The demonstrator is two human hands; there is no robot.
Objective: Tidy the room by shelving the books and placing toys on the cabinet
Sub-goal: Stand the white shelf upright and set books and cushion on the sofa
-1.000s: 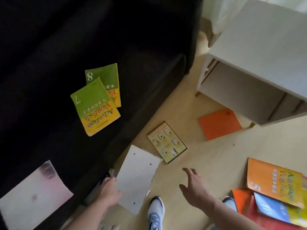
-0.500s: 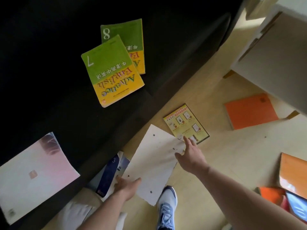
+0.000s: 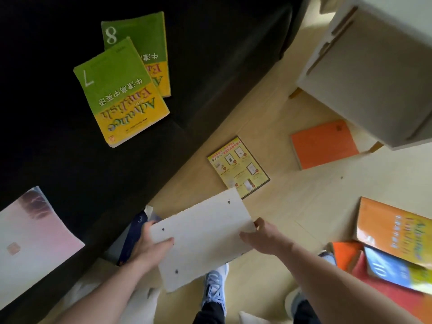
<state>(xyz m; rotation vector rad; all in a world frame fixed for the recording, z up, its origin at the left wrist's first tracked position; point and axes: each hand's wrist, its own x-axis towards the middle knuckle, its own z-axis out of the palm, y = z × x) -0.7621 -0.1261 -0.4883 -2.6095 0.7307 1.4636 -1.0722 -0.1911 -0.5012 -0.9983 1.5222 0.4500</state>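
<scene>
Gripping white book [image 3: 201, 237], hiding navy book [image 3: 133, 239] beneath

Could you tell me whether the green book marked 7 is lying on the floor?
No, the 7 book lies on the dark sofa, overlapping the 8 book.

Board [image 3: 201, 239]: matt white, rough-edged, speckled with small dark holes. Floor [image 3: 292, 199]: pale wood, smooth, at 3 o'clock. Sofa [image 3: 58, 160]: black matt cloth, at 10 o'clock. Green books [image 3: 121, 90]: paper covers, slight sheen. Cabinet [image 3: 374, 73]: matt white panel, at 1 o'clock.
</scene>
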